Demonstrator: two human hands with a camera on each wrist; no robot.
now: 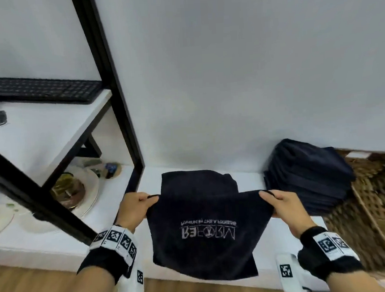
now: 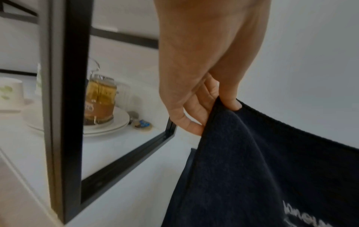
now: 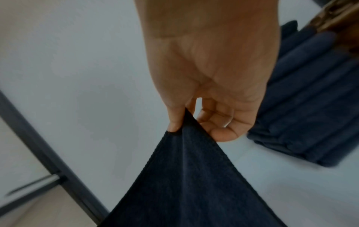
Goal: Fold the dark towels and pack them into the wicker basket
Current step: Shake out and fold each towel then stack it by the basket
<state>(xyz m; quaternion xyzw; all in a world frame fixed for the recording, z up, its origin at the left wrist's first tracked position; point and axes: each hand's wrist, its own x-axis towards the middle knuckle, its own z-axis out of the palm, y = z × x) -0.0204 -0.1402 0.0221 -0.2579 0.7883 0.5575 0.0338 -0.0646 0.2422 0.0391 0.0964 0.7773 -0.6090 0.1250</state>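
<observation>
A dark navy towel [image 1: 206, 231] with upside-down white lettering hangs spread between my two hands above the white counter [image 1: 57, 244]. My left hand [image 1: 143, 203] pinches its left top corner [image 2: 223, 104] between thumb and fingers. My right hand [image 1: 275, 199] pinches the right top corner [image 3: 184, 122]. Behind it, part of another dark towel [image 1: 196, 179] lies on the counter. A stack of folded dark towels [image 1: 310, 178] stands at the right against the wall, also in the right wrist view [image 3: 310, 95]. The wicker basket [image 1: 377, 201] sits right of the stack.
A black-framed shelf unit [image 1: 112, 83] stands at the left, its post [image 2: 66, 107] close to my left hand. A keyboard [image 1: 39, 89] lies on its upper shelf. Below, a glass teapot [image 2: 101, 99] sits on plates [image 2: 108, 127]. Wooden floor [image 1: 37, 291] runs along the bottom.
</observation>
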